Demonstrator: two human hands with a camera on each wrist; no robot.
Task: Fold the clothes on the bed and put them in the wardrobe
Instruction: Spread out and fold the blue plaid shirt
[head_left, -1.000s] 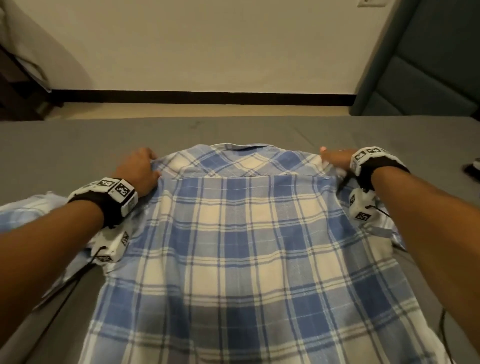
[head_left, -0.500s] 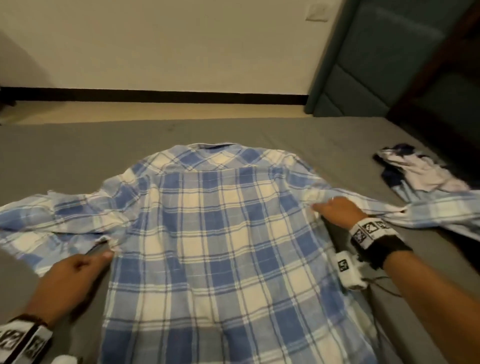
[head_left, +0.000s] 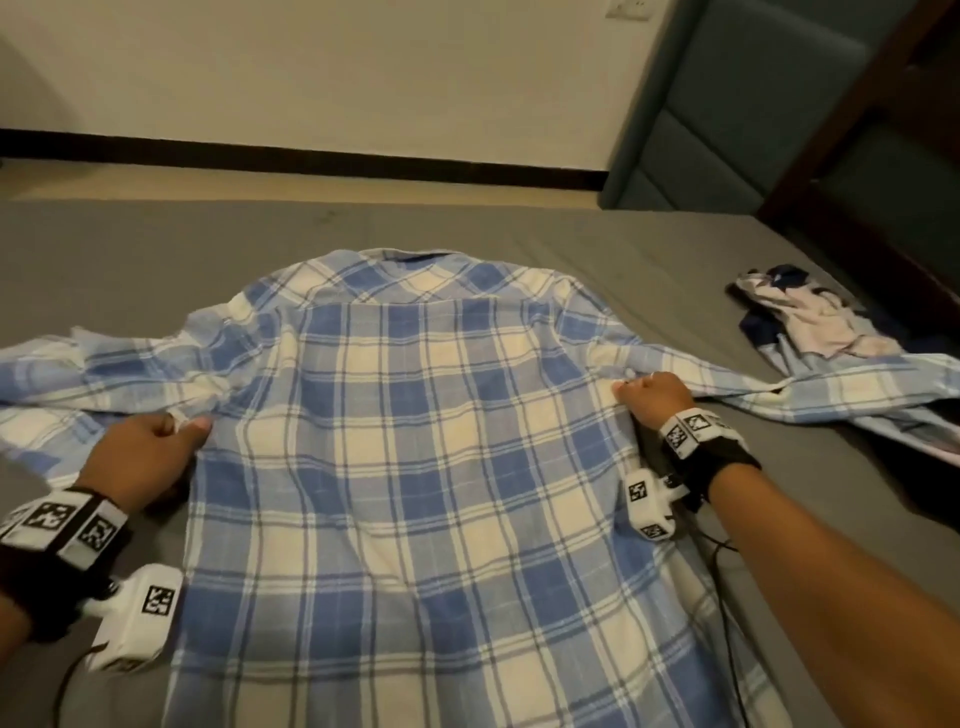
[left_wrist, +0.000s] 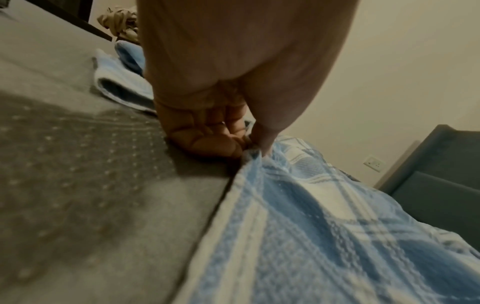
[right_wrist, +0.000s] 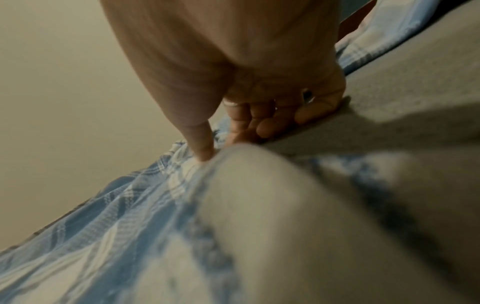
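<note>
A blue and white plaid shirt (head_left: 415, 457) lies back-up and spread flat on the grey bed (head_left: 156, 249), collar at the far side, sleeves out to both sides. My left hand (head_left: 150, 447) pinches the shirt's left side seam just under the armpit; the left wrist view shows thumb and curled fingers (left_wrist: 207, 133) closed on the shirt's edge (left_wrist: 249, 162). My right hand (head_left: 652, 400) pinches the right side seam under the other armpit; in the right wrist view its thumb and fingers (right_wrist: 249, 121) close on a raised fold of the shirt (right_wrist: 197, 170).
A crumpled pile of dark blue and white clothes (head_left: 800, 317) lies at the bed's right side, by the right sleeve (head_left: 810, 395). A padded teal headboard (head_left: 727, 114) stands at the far right. Beyond the bed's far edge are a strip of floor and a pale wall (head_left: 311, 67).
Both hands came back from the shoulders near the collar to the side seams under the armpits and took hold of the cloth there. The sleeves now lie spread outward.
</note>
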